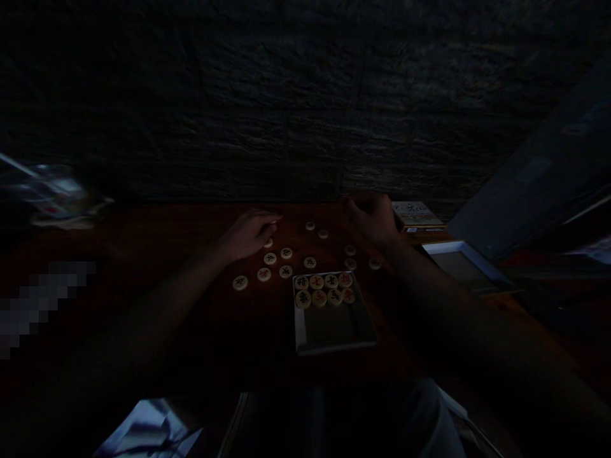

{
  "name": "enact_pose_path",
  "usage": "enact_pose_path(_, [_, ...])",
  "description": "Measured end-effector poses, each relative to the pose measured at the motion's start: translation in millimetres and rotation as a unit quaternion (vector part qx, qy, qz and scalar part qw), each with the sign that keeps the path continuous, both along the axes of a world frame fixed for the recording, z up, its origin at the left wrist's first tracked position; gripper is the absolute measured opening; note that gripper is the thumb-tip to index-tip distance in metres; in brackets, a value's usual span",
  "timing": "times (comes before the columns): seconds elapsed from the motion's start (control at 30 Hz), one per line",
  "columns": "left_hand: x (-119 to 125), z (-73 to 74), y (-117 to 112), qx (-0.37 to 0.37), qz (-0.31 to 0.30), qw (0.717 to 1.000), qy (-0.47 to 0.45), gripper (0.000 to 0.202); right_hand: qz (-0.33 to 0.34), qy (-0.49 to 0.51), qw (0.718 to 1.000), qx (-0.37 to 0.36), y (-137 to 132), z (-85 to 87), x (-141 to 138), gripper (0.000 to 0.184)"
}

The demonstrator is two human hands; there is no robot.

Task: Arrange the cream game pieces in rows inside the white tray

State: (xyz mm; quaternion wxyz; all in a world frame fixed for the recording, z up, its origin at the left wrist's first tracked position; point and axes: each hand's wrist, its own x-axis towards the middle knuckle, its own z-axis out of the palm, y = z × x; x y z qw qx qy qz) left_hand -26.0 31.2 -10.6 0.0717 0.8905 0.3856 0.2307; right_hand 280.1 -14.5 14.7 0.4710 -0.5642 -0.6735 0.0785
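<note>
Eight xiangqi pieces [317, 290] stand in two rows across the far half of a shallow white tray [298, 327]; the tray's near half shows bare floor. Twelve loose pieces [286, 252] lie on the dark wooden surface [296, 213], scattered from 9 to 2 o'clock relative to the tray.

The left hand [248, 235] is at 10 o'clock, fingers narrowed and pointing down just beside one loose piece. The right hand [370, 219] is at 1 o'clock, fingers curled inward above the pieces. Neither hand shows a held piece, but the fingers and poor light hide any grip, so this cannot be determined.

Handling note: lifting any loose piece requires the fingers to close on its edge. A printed box [417, 216] stands at 2 o'clock.
</note>
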Motion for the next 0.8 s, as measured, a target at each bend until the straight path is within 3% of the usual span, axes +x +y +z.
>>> enact_pose_path(0.2, [0,2.1,-2,0.013,0.017,1.000,-0.022,0.044,0.045,0.082,0.992,-0.079,2,21.2,2,0.033])
enact_pose_path(0.3, [1,2.5,-2,0.017,0.023,0.999,-0.035,0.041,0.062,0.068,0.990,-0.104,2,28.2,8,0.027])
enact_pose_path(0.53, [-6,3.4,3,0.022,0.029,0.998,-0.043,0.035,-0.012,-0.024,0.999,-0.024,-10,-4.6,16,0.034])
enact_pose_path(0.67, [-12,4.7,8,0.040,0.055,0.997,-0.042,0.036,0.051,-0.095,0.993,-0.051,-13,-12.4,6,0.021])
enact_pose_path(0.8, [-10,5.0,8,0.046,0.073,0.995,-0.053,0.036,0.142,-0.202,0.963,-0.111,-10,-10.3,-13,0.015])
